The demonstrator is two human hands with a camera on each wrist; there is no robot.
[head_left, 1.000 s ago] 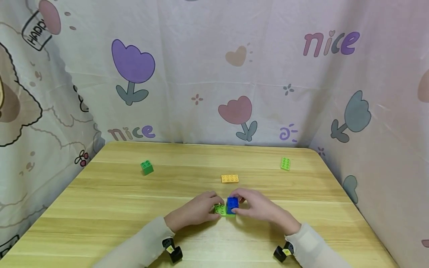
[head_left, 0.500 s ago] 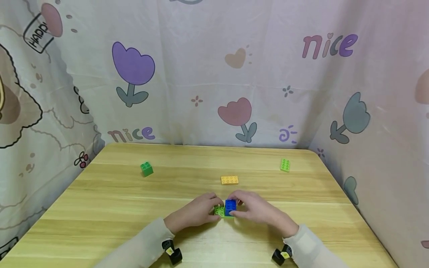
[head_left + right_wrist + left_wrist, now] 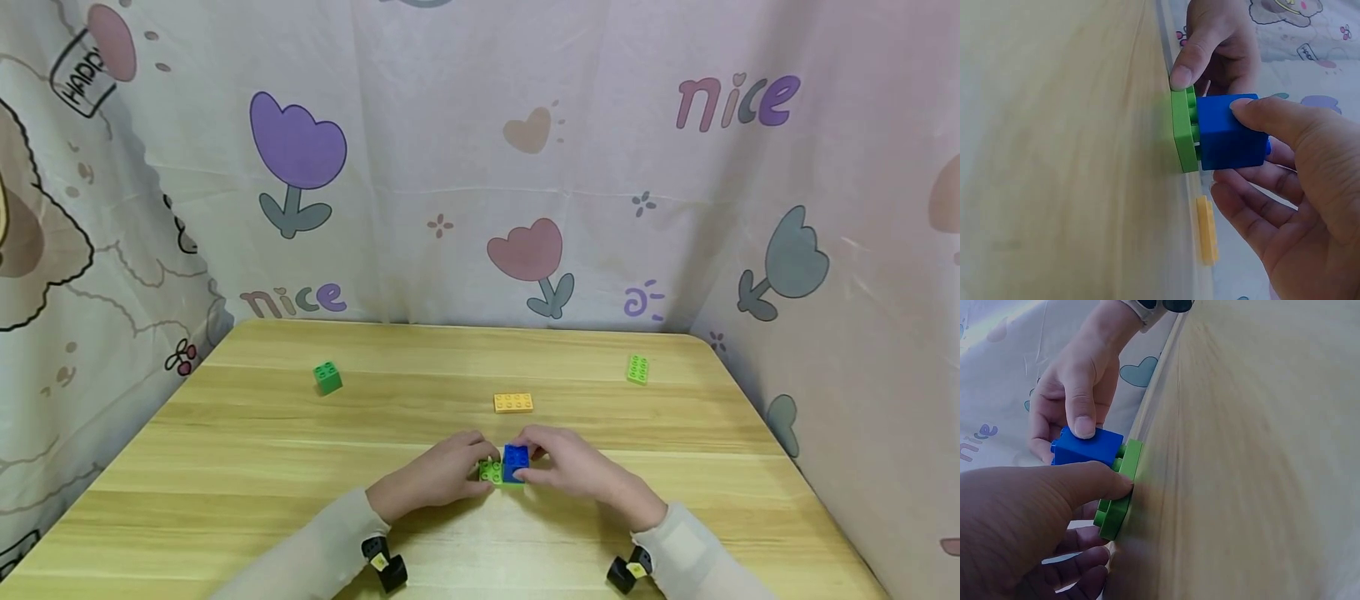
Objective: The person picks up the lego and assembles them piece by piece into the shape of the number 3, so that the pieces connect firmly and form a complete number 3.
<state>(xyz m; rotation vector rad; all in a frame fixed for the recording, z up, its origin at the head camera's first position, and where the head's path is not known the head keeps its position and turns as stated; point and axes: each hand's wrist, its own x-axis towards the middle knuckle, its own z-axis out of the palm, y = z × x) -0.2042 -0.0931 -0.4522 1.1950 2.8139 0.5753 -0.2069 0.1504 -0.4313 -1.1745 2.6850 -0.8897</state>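
My left hand pinches the left part of a flat light-green brick that lies on the table. Over its right part is a blue brick, pinched between the thumb and fingers of my right hand. In the right wrist view, green studs show in a narrow gap between the blue brick and the flat green brick. The left wrist view has my left thumb on the green brick's near side, with the blue brick beyond it.
A flat yellow brick lies just beyond my hands. Farther back are a dark green brick on the left and another flat light-green brick on the right. A printed cloth hangs behind the wooden table.
With the blue brick, my right hand has shifted slightly left over the flat green brick. In the last half second the blue brick rose or tilted a little. My left hand stays in place.
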